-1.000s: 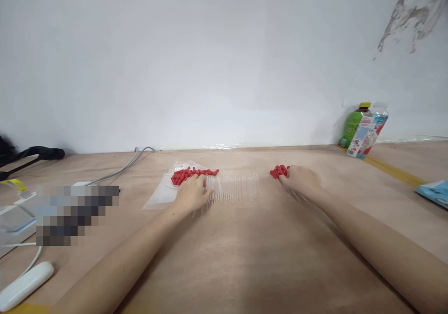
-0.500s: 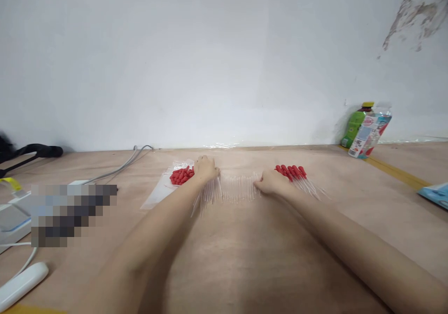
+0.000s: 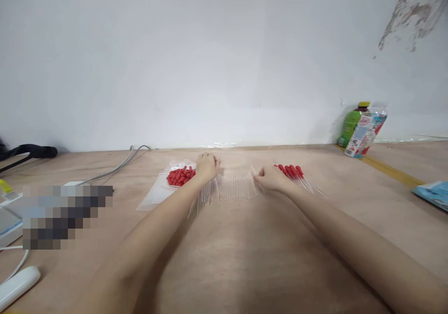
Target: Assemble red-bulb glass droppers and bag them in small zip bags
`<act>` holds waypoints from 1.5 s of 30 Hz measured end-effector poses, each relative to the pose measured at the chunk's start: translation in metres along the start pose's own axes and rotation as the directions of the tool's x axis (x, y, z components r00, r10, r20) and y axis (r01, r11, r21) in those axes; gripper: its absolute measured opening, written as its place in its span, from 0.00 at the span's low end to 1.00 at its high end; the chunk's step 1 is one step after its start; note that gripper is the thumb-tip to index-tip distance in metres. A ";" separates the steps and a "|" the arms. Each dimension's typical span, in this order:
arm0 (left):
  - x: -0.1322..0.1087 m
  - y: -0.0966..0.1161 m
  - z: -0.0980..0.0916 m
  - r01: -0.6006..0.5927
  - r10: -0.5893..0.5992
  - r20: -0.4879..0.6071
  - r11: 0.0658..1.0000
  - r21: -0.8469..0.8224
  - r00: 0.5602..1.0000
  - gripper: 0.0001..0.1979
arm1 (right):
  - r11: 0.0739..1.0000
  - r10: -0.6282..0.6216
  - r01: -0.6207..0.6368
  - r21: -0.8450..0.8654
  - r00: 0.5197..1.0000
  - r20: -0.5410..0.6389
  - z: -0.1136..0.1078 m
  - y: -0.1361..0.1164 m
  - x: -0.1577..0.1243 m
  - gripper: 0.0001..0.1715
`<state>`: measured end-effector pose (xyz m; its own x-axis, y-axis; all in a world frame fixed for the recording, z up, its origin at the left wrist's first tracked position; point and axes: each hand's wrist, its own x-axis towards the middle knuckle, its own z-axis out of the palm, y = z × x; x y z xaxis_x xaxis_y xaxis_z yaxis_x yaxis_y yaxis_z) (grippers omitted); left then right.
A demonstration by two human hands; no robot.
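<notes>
Right of the stick row [image 3: 235,189], our right hand [image 3: 271,178] pinches a stick [image 3: 253,170], likely light, bendable, best held mid-shaft; left of the row, our left hand [image 3: 207,167] pinches a red piece [image 3: 216,160].

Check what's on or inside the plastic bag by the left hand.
A heap of red pieces shows over the plastic bag; whether any sit inside, I can't tell. The left hand and forearm hide whatever lies behind them at the right.

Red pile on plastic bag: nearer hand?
Left. The left hand is just right of the red pile; the right hand is farther right, beyond the row of clear sticks.
</notes>
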<state>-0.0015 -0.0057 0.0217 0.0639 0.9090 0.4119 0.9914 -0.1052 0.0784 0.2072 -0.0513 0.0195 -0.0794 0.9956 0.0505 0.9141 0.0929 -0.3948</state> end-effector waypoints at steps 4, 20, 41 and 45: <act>-0.050 -0.002 -0.011 -0.290 0.267 -0.116 0.914 -0.285 0.957 0.09 | 0.942 -0.212 0.255 0.218 0.957 -0.199 0.006 0.013 -0.017 0.09; -0.109 0.008 -0.003 -0.583 0.498 -0.308 0.739 -0.339 0.810 0.08 | 0.605 -0.719 0.796 -0.023 0.534 -0.444 0.047 0.018 -0.058 0.13; -0.114 0.009 -0.007 -0.711 0.643 -0.305 0.652 -0.262 0.702 0.08 | 0.600 -0.779 0.773 -0.206 0.506 -0.371 0.045 0.023 -0.053 0.14; -0.113 0.009 -0.005 -0.719 0.651 -0.309 0.653 -0.239 0.693 0.08 | 0.622 -0.766 0.745 -0.243 0.514 -0.386 0.047 0.020 -0.056 0.14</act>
<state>-0.0005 -0.1116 -0.0195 0.6541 0.4370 0.6174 0.5737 -0.8186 -0.0284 0.2112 -0.1043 -0.0338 -0.5876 0.4345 0.6825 0.6056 0.7956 0.0148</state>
